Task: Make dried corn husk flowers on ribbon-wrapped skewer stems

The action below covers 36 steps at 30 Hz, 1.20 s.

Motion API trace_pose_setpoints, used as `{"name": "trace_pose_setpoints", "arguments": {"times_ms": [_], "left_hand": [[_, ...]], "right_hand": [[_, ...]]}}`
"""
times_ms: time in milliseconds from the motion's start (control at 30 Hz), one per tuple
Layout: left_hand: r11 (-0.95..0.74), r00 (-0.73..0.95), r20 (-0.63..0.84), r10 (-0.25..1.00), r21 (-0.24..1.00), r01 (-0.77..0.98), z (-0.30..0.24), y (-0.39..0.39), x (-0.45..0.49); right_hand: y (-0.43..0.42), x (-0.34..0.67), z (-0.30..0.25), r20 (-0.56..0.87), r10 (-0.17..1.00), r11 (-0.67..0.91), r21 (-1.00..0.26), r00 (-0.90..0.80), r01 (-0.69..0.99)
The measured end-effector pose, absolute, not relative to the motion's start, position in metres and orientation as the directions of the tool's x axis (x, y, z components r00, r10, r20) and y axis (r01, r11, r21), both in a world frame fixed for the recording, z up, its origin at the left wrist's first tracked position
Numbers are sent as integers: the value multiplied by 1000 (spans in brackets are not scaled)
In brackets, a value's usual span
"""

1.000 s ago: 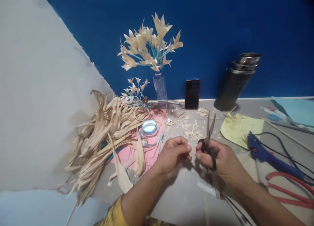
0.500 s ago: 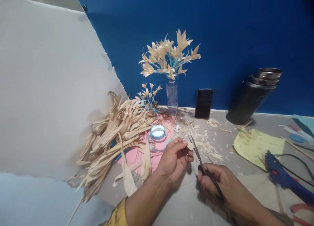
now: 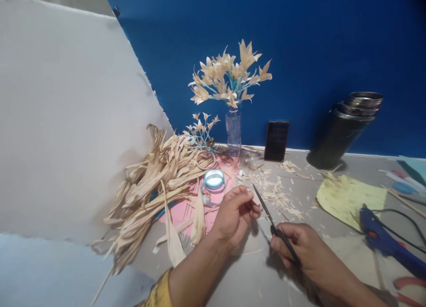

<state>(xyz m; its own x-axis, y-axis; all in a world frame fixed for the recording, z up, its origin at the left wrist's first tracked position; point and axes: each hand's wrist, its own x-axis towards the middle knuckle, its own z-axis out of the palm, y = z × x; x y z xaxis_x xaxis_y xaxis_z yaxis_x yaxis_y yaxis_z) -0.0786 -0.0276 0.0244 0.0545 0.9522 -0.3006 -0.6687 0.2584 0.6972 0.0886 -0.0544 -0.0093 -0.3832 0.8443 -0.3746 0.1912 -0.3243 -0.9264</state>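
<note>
My left hand (image 3: 234,214) is closed in a pinch on a small pale piece of corn husk, mostly hidden by the fingers. In my right hand (image 3: 296,245) is a pair of black-handled scissors (image 3: 266,209). Their blades are together and point up and left, the tips just right of my left fingertips. Husk scraps (image 3: 278,196) lie scattered on the table behind the blades. Left of my left hand, a roll of light blue tape (image 3: 214,183) and loose husk strips (image 3: 199,218) rest on a pink sheet (image 3: 181,214).
A large heap of dry corn husks (image 3: 149,183) lies at left. Husk flowers (image 3: 229,72) stand in a clear bottle (image 3: 233,131) by the blue wall, near a phone (image 3: 276,141) and a dark flask (image 3: 342,131). At right are yellow paper (image 3: 349,196) and a blue glue gun (image 3: 386,240).
The scissor blades, slightly apart before, have come together and shifted a little left. The pale husk piece that showed beyond my left fingertips is now mostly out of sight.
</note>
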Motion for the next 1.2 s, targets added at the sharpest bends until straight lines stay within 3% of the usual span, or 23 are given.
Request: {"name": "trace_pose_setpoints", "arguments": {"times_ms": [267,533,633,833,1200], "left_hand": [[323,161,-287,944,718,-616,15,-35,-67],[463,300,-369,880,806,-368,9,-43,-58],[398,222,-333,917,808,-434,10,-41,-58],[251,60,-266,962,777,-578,14,-37,-59],[205,15,-241,971,792,-575,13,-37,-59]], "right_hand": [[-48,89,-1,-219,974,-221,-975,-64,-18],[-43,102,6,-152,979,-153,-988,135,-6],[-43,101,7,-168,985,-168,-986,47,-2],[-49,92,-7,-228,911,-164,-965,-344,207],[-51,89,-8,-269,892,-173,-945,-362,276]]}}
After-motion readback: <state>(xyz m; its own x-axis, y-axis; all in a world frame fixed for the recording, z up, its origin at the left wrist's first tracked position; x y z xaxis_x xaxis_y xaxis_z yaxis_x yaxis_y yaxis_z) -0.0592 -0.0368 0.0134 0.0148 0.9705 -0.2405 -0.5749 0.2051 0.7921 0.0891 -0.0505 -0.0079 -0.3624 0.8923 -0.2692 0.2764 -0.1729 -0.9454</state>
